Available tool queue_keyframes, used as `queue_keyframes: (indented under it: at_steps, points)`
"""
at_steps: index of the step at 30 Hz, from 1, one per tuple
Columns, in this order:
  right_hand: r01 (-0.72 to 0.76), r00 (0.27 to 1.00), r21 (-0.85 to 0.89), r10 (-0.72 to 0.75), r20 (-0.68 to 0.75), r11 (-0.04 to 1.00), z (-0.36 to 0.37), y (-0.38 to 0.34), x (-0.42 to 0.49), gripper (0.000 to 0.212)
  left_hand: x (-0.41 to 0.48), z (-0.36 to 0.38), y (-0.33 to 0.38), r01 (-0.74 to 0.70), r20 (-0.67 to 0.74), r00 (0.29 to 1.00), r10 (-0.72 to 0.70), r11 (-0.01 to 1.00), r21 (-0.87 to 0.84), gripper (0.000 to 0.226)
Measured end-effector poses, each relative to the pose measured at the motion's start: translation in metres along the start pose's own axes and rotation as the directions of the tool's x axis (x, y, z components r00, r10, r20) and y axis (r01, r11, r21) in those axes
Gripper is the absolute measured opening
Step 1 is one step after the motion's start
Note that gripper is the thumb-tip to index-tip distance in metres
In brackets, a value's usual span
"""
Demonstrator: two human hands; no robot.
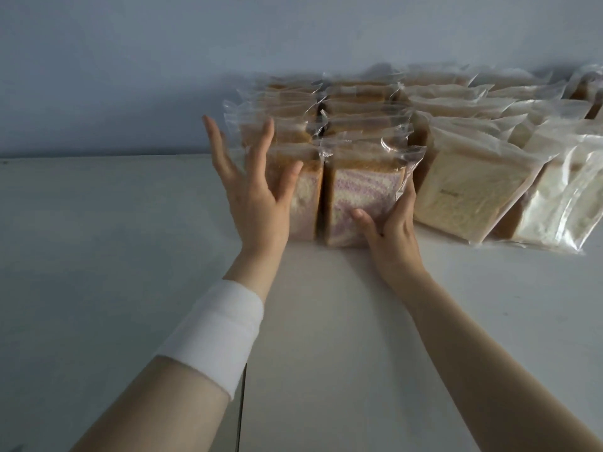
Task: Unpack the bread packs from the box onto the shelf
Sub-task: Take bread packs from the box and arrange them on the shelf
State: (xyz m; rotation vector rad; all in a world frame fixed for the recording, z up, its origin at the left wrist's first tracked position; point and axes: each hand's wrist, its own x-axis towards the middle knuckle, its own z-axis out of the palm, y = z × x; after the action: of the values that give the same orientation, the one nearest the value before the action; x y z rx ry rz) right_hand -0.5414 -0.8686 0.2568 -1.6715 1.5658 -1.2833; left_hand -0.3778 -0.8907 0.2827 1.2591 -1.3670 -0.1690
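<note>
Hands outstretched, left hand (257,203) splayed wide (palm facing away), right hand (391,230) gripping bread pack (362,190)

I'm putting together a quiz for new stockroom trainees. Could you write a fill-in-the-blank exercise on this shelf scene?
1. The right hand grips the front bread pack, whose slice has ____ swirls.
2. The left hand is ____, its fingers spread, holding nothing.
3. The white band sits on the ____ forearm.
4. The plain pale packs stand on the ____ side of the shelf.
Missing words: purple; open; left; right.
</note>
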Motion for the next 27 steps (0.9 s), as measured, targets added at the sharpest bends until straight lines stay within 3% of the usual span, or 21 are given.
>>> queue_keyframes:
  at_steps: [3,7,13,19,24,27]
  points:
    - [-0.006,1.000,-0.016,0.006,-0.010,1.000,0.001,0.001,0.004,0.089,0.003,0.008,-0.005,-0.027,-0.040,0.999,0.028,0.999,0.041,0.039]
    - [-0.012,0.999,-0.003,0.012,0.046,1.000,-0.007,0.002,0.001,0.091,0.000,0.006,-0.007,-0.058,-0.012,0.998,0.059,0.997,0.042,0.043]
    - [-0.021,1.000,-0.076,0.022,0.014,0.997,-0.002,0.002,-0.004,0.092,0.002,0.012,0.002,0.077,-0.098,0.992,-0.078,0.997,-0.021,0.041]
    - [-0.048,0.997,-0.063,0.051,0.049,0.997,-0.004,-0.002,0.002,0.095,0.004,0.013,0.005,0.066,-0.130,0.990,-0.060,0.997,0.046,0.037]
    - [-0.016,0.982,-0.173,0.049,0.185,0.985,-0.031,-0.016,0.001,0.106,0.001,-0.002,0.015,0.130,-0.040,0.991,-0.124,0.968,0.213,0.046]
    - [0.104,0.991,-0.331,-0.071,0.111,0.938,-0.062,-0.024,-0.008,0.092,-0.002,-0.011,0.037,0.031,-0.041,0.999,-0.018,0.935,0.353,0.047]
